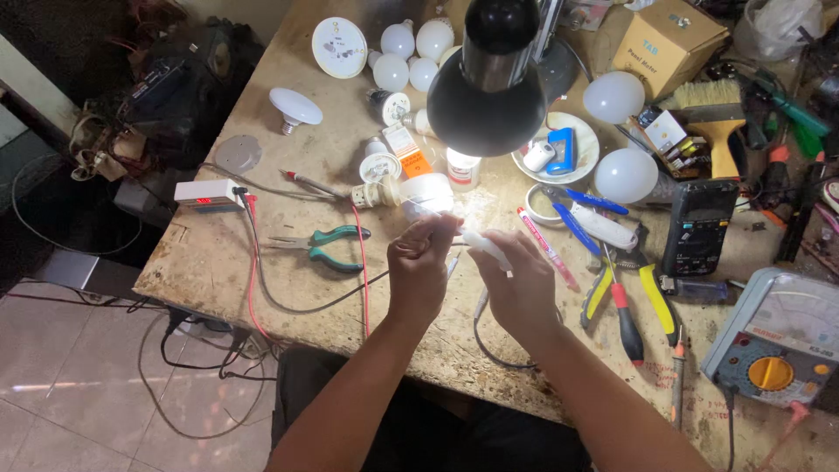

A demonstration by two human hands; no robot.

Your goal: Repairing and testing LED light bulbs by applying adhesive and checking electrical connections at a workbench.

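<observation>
We see both hands raised together over the front edge of the workbench (218,253), under the black desk lamp (487,87). Our right hand (523,293) is closed around a slim white tube-like tool (486,247), tip pointing toward the left; our left hand (422,271) has fingers pinched together on something small, too tiny and washed out by the lamp glare to name. The work looks mid-way to us: an opened bulb body (411,190) lies on its side just beyond the hands, apart from them, unassembled, and several loose white bulbs (411,52) sit at the back untouched. Green-handled pliers (328,246) lie left of the hands, yellow-handled pliers (625,280) and a red screwdriver (625,319) to the right, with a black multimeter (699,227) further right. A red wire (361,262) and black cable (288,301) run across the bench right beside the left wrist, likeliest to snag. Lamp shade hides part of the bench behind.
</observation>
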